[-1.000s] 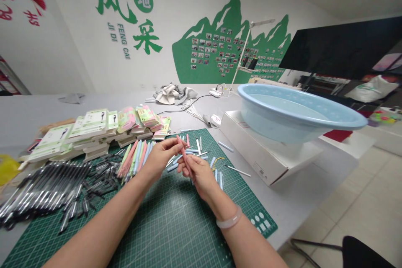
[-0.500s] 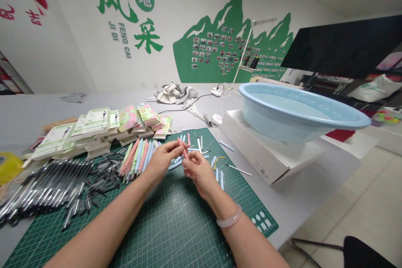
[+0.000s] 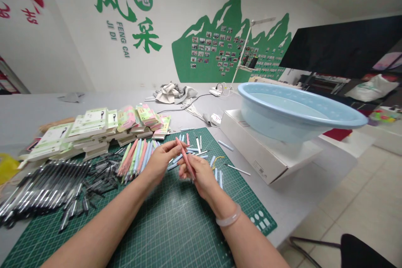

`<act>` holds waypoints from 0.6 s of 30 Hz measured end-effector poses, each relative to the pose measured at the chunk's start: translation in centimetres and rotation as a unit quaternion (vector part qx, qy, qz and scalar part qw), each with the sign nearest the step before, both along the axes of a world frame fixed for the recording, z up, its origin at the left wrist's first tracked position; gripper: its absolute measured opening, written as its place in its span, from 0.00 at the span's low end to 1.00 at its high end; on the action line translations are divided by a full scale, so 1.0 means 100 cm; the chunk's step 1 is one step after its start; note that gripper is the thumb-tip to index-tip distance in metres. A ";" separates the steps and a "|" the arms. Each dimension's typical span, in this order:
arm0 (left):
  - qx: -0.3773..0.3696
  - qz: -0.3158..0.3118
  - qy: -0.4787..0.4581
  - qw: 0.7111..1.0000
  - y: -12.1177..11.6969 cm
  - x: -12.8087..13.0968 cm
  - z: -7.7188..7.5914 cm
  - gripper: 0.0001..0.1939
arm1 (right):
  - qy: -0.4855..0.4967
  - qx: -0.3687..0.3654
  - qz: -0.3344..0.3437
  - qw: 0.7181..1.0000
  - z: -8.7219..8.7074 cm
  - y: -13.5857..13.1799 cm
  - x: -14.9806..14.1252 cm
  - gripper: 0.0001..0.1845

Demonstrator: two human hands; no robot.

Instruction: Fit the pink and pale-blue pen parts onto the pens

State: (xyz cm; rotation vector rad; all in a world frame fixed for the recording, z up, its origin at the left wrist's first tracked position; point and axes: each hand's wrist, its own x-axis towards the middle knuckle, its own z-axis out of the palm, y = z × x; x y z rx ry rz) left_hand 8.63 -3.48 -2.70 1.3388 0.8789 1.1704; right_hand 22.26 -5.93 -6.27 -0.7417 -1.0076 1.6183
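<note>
Between my two hands, a slim pink pen (image 3: 186, 158) is held at a slant over the green cutting mat (image 3: 163, 222). My left hand (image 3: 163, 157) pinches its upper end between thumb and fingers. Lower down, my right hand (image 3: 199, 172) is closed around the pen's other end, its fingers hiding part of it. Left of my left hand lies a row of pink, green and blue pens (image 3: 135, 157). Blue pen parts (image 3: 219, 178) rest on the mat beside my right hand, with thin white pieces (image 3: 199, 144) behind my fingers.
Many clear pens with black ends (image 3: 47, 188) and loose black caps (image 3: 103, 171) lie at left. Stacked small boxes (image 3: 91, 124) stand behind them. A blue basin (image 3: 282, 113) sits on a white carton (image 3: 251, 150) at right. Grey cloths (image 3: 171, 93) lie farther back.
Half a second ago, my right fingers covered more of the pink pen; now more of its length shows, running down into my right hand. My left hand still pinches its upper end.
</note>
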 end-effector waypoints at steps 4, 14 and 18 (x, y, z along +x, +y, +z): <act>0.005 -0.001 0.006 1.000 0.000 -0.001 -0.002 0.13 | 0.004 0.009 -0.047 0.999 0.000 0.000 0.000 0.17; 0.002 -0.001 0.001 1.000 0.001 -0.004 -0.005 0.12 | -0.018 0.002 -0.027 0.999 0.003 -0.002 -0.001 0.17; 0.003 -0.011 -0.011 1.000 -0.002 -0.003 -0.003 0.12 | 0.000 -0.008 0.022 1.000 0.004 -0.003 0.000 0.17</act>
